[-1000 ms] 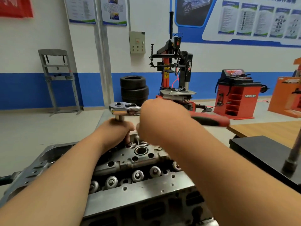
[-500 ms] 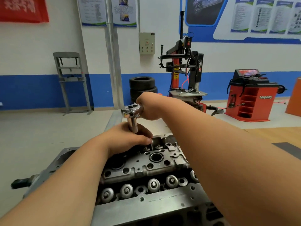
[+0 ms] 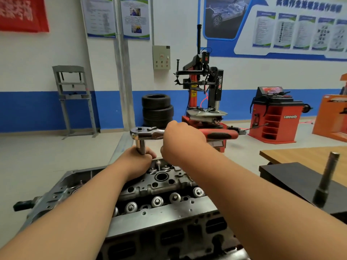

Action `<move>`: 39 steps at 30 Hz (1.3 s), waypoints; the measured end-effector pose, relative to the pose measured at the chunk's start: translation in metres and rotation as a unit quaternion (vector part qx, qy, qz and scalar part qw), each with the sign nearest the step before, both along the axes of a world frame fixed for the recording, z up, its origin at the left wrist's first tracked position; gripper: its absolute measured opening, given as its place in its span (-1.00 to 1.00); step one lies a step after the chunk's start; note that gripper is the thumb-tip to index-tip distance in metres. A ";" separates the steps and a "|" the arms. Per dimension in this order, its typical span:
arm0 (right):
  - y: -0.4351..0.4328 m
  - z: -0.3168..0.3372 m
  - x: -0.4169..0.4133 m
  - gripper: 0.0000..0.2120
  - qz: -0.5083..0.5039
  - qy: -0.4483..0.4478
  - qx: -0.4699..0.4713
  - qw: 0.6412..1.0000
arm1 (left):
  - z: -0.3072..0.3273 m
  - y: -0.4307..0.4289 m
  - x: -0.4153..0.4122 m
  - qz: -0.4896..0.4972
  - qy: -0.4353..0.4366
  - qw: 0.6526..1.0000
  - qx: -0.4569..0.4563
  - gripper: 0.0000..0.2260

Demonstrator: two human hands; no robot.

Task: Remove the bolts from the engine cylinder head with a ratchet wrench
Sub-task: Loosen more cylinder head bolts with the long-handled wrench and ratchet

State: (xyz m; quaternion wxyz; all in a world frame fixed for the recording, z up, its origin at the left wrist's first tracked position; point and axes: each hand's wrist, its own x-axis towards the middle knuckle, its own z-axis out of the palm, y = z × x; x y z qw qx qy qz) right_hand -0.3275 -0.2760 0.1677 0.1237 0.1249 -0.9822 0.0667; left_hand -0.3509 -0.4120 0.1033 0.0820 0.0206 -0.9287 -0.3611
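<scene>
Currently, in the head view, the ratchet wrench is gripped by the right hand, its red handle pointing to 3 o'clock. Its upright extension is clasped by the left hand on the cylinder head; the bolt is hidden. If the extension were tilted under load, the socket could be slipped off. Room is left from 9 to 12 o'clock; at 3 o'clock a table and a standing tool are near.
</scene>
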 end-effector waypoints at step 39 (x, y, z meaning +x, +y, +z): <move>-0.017 -0.006 -0.047 -0.55 0.050 -0.012 -0.031 0.998 | -0.001 -0.009 -0.004 -0.004 -0.047 0.998 -0.047 -0.69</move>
